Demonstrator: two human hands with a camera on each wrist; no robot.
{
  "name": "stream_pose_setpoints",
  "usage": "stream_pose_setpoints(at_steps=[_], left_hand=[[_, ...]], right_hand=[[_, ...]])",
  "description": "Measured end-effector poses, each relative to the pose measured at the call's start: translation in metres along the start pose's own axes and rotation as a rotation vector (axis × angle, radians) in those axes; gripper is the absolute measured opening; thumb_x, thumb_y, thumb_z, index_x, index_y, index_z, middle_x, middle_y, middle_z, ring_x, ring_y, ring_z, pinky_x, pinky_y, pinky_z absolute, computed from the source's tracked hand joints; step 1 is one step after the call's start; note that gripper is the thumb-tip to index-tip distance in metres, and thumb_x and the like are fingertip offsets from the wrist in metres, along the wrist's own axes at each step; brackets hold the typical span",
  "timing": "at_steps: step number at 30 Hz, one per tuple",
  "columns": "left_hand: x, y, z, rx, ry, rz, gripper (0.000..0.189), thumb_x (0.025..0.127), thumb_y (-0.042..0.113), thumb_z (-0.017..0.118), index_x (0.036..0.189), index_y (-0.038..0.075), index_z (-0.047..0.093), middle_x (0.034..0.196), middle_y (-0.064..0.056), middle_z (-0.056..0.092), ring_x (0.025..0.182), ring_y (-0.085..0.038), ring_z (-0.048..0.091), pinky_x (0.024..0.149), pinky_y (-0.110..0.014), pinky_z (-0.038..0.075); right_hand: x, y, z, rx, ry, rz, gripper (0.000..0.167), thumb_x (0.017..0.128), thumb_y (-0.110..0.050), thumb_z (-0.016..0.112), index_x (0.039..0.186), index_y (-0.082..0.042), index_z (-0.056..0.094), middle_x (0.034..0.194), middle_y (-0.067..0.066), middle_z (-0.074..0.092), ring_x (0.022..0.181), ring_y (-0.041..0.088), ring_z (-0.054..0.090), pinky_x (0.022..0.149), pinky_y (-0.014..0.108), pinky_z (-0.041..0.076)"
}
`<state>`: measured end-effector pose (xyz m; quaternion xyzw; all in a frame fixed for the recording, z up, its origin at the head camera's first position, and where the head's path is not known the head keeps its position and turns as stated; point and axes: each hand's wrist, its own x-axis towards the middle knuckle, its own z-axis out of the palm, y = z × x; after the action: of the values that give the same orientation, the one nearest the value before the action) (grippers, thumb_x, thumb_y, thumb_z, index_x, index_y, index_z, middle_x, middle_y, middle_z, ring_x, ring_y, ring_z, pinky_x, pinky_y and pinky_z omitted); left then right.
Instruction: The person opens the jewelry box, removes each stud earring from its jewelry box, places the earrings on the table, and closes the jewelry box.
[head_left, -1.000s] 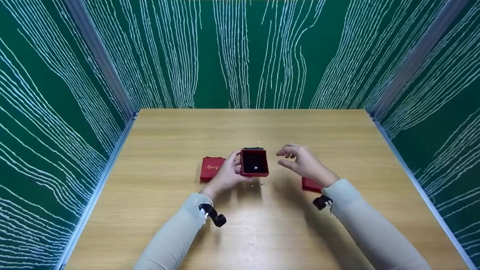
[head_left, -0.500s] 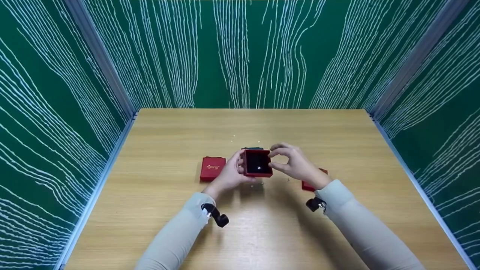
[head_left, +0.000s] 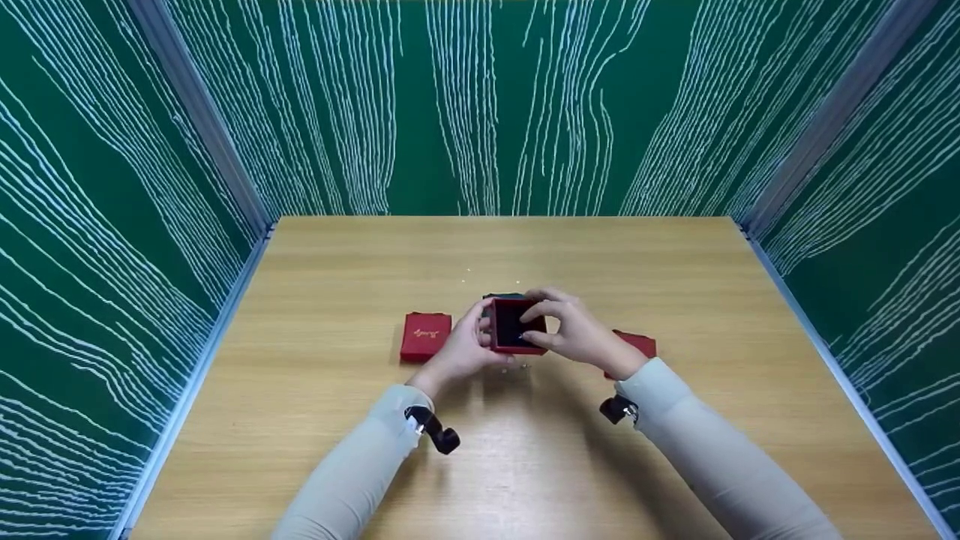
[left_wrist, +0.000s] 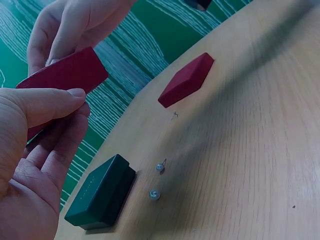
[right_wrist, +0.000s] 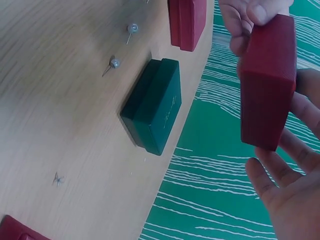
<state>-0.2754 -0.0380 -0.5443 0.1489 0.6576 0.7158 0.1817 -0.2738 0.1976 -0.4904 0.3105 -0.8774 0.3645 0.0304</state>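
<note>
My left hand (head_left: 459, 349) grips a small red jewelry box (right_wrist: 267, 95), thumb on one side and fingers on the other. It is held above the table with its dark-lined opening toward the head camera. My right hand (head_left: 566, 334) reaches into that opening, thumb and forefinger apart in the head view. A small bright star-shaped earring (head_left: 521, 337) shows beside the thumb tip, partly covered. Below on the table lie two pearl stud earrings (left_wrist: 154, 194) and another star-shaped earring (right_wrist: 58, 179).
A closed green box (right_wrist: 162, 107) stands beyond the held box. At left sits a closed red box (head_left: 425, 335) with gold lettering. A red lid-like piece (head_left: 637, 343) lies by the right wrist. Tiny pale specks (head_left: 463, 281) dot the table farther back.
My right hand has moved left, from beside the box to inside its opening. The left hand has shifted the box slightly right. The star earring inside is now mostly covered.
</note>
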Motion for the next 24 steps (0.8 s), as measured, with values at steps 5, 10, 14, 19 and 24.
stream_pose_setpoints(at_steps=[5, 10, 14, 19, 24], left_hand=[[-0.001, 0.0012, 0.0011, 0.009, 0.003, 0.015, 0.113, 0.079, -0.024, 0.078, 0.171, 0.006, 0.021, 0.155, -0.029, 0.057, 0.125, -0.039, 0.072, 0.09, -0.04, 0.069], [-0.0019, 0.0032, 0.0013, 0.009, 0.007, 0.023, 0.113, 0.078, -0.024, 0.08, 0.171, 0.006, 0.023, 0.151, -0.028, 0.06, 0.122, -0.038, 0.074, 0.09, -0.04, 0.069], [-0.0007, 0.003, 0.0008, 0.011, 0.002, 0.038, 0.112, 0.077, -0.025, 0.079, 0.17, 0.006, 0.025, 0.151, -0.029, 0.06, 0.123, -0.04, 0.073, 0.093, -0.041, 0.068], [-0.0001, 0.0019, 0.0007, 0.021, 0.0, 0.042, 0.112, 0.077, -0.026, 0.078, 0.17, 0.006, 0.025, 0.152, -0.029, 0.059, 0.124, -0.042, 0.073, 0.094, -0.041, 0.068], [0.0, 0.0012, 0.0008, 0.035, -0.007, 0.04, 0.112, 0.077, -0.027, 0.077, 0.17, 0.006, 0.024, 0.153, -0.03, 0.058, 0.125, -0.045, 0.072, 0.093, -0.041, 0.068]], right_hand=[[0.0011, -0.0011, 0.0021, -0.018, -0.015, -0.02, 0.012, 0.092, -0.003, 0.084, 0.104, -0.004, 0.082, 0.146, 0.026, 0.063, 0.134, 0.049, 0.06, 0.116, 0.066, 0.051], [0.0027, 0.0001, 0.0045, -0.035, -0.005, -0.056, 0.011, 0.088, 0.003, 0.083, 0.097, -0.003, 0.083, 0.143, 0.028, 0.064, 0.132, 0.051, 0.061, 0.116, 0.068, 0.049], [0.0034, 0.0004, 0.0058, -0.042, -0.012, -0.053, 0.006, 0.088, 0.001, 0.083, 0.092, -0.004, 0.083, 0.143, 0.029, 0.064, 0.132, 0.051, 0.06, 0.116, 0.069, 0.047], [0.0039, -0.0011, 0.0082, -0.03, -0.027, 0.001, 0.008, 0.09, 0.002, 0.082, 0.088, -0.005, 0.08, 0.146, 0.027, 0.062, 0.136, 0.05, 0.056, 0.119, 0.068, 0.045], [0.0026, -0.004, 0.0084, -0.002, -0.043, 0.053, 0.009, 0.092, 0.002, 0.08, 0.087, -0.006, 0.078, 0.15, 0.025, 0.059, 0.14, 0.05, 0.053, 0.122, 0.07, 0.041]])
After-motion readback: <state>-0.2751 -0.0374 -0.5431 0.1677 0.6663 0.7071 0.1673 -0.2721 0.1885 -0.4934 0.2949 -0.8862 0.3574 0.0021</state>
